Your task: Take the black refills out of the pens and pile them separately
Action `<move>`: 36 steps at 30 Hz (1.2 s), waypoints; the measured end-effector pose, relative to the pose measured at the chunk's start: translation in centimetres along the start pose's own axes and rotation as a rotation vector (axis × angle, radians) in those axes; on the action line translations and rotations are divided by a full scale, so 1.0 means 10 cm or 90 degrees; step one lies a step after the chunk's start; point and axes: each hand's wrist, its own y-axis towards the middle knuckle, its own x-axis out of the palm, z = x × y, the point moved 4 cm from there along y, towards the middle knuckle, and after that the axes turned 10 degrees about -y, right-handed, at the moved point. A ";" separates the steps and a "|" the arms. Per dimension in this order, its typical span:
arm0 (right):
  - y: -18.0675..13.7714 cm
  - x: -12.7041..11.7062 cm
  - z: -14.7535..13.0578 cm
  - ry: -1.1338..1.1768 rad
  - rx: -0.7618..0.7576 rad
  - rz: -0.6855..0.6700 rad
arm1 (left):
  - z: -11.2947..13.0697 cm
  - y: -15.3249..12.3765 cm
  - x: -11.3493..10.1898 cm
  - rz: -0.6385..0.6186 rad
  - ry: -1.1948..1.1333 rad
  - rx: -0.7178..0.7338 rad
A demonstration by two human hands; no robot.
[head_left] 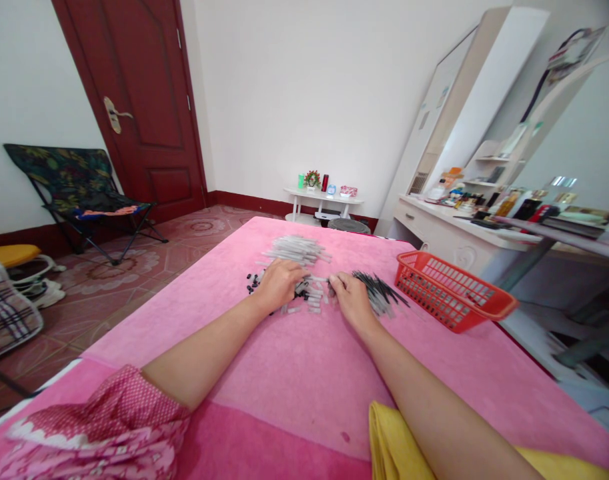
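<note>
Both my hands rest on a pink cloth-covered table (pixel 284 373) among small pen parts. My left hand (pixel 279 283) lies knuckles up with fingers curled over small black and grey pieces (pixel 309 297); what it holds is hidden. My right hand (pixel 351 297) is also curled, fingertips pinched at the same scatter of short grey tubes. A pile of long grey tubes (pixel 299 250) lies just beyond my left hand. A bundle of thin dark refills (pixel 379 290) lies right of my right hand. Small black caps (pixel 253 283) sit left of my left hand.
A red plastic basket (pixel 454 293) sits tilted at the table's right edge. Beyond stand a white dresser with bottles (pixel 464 220), a small white side table (pixel 324 197), a folding chair (pixel 79 193) and a red door (pixel 144 100). A yellow item (pixel 389 440) lies under my right forearm.
</note>
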 end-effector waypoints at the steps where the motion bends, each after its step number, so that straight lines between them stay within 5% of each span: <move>1: 0.00 0.00 0.00 0.015 0.000 0.009 | 0.00 0.00 0.00 0.004 -0.005 -0.003; 8: -0.01 0.02 -0.05 -0.018 -0.029 -0.009 | 0.02 0.01 -0.03 0.026 -0.024 -0.007; 14: 0.00 -0.07 -0.07 -0.056 -0.042 0.063 | 0.01 0.01 -0.04 0.025 -0.037 -0.010; 19: -0.02 -0.08 -0.08 -0.084 -0.029 0.007 | 0.02 0.01 -0.05 0.022 -0.035 -0.005; 24: -0.02 -0.14 -0.10 -0.082 -0.027 0.067 | 0.01 0.01 -0.04 0.019 -0.032 -0.008; 36: -0.02 -0.13 -0.10 -0.087 -0.028 0.020 | 0.03 0.00 -0.02 0.004 -0.038 0.007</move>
